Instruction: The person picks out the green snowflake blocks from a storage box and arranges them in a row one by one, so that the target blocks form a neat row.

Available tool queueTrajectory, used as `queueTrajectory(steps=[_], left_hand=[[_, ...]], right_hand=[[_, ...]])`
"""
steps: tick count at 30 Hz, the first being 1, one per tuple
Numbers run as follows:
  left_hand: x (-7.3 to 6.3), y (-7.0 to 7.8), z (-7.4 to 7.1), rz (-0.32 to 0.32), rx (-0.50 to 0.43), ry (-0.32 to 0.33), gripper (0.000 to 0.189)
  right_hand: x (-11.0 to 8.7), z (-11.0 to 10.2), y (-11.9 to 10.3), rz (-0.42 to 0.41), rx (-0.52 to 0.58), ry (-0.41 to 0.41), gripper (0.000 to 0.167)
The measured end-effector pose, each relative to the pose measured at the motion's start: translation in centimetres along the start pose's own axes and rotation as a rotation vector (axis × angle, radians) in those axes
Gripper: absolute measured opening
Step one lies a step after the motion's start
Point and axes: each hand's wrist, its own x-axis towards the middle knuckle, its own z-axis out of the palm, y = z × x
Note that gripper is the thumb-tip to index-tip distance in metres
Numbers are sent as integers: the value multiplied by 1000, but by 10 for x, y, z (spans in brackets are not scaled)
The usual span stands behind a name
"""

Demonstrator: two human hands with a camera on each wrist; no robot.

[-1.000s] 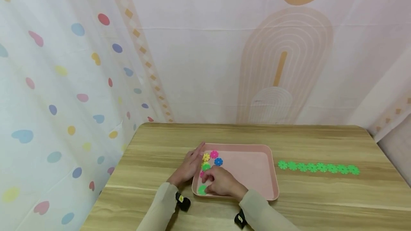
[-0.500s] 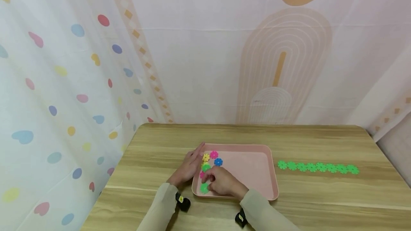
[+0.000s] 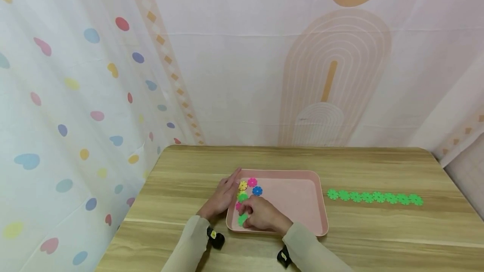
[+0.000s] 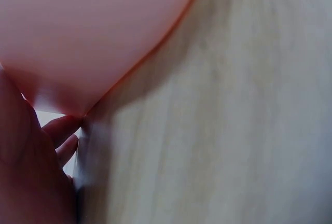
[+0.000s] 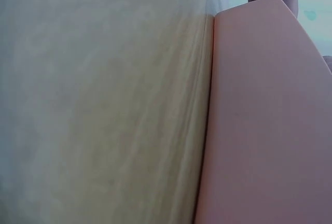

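My left hand point(image 3: 221, 198) rests along the left rim of a pink tray point(image 3: 291, 205), its fingers stretched out. In the left wrist view, the same hand point(image 4: 26, 156) lies against the tray's outer side. Over the tray's near left corner, my right hand point(image 3: 261, 213) has its fingers curled and pinches a green snowflake disc point(image 3: 242, 220) by its edge; part of the disc is hidden by the thumb. Beyond it in the tray lie another green disc point(image 3: 243, 197), a yellow disc point(image 3: 243, 185), a blue disc point(image 3: 257, 191) and pink discs point(image 3: 252, 182).
Right of the tray, a row of several green snowflake discs point(image 3: 374, 197) lies joined on the wooden table point(image 3: 378, 230). Patterned curtains point(image 3: 242, 74) hang behind the table and at its left. The right wrist view shows mainly table and tray side.
The green disc at my right hand has shifted slightly right and away from me, turning a little. My left hand, the tray and the green row have stayed put.
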Motion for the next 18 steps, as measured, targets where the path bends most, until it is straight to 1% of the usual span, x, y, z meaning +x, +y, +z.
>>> queueTrajectory(steps=[5, 11, 13, 18], left_hand=[[1, -1, 0, 7, 1, -4, 56], [0, 0, 0, 8, 21, 3, 55], [0, 0, 0, 14, 19, 7, 54], [-1, -1, 1, -3, -6, 9, 51]], right_hand=[[-1, -1, 1, 26, 54, 27, 25], [-4, -2, 3, 40, 136, 38, 25], [-5, -4, 3, 49, 161, 38, 25], [-9, -10, 7, 69, 200, 46, 23]])
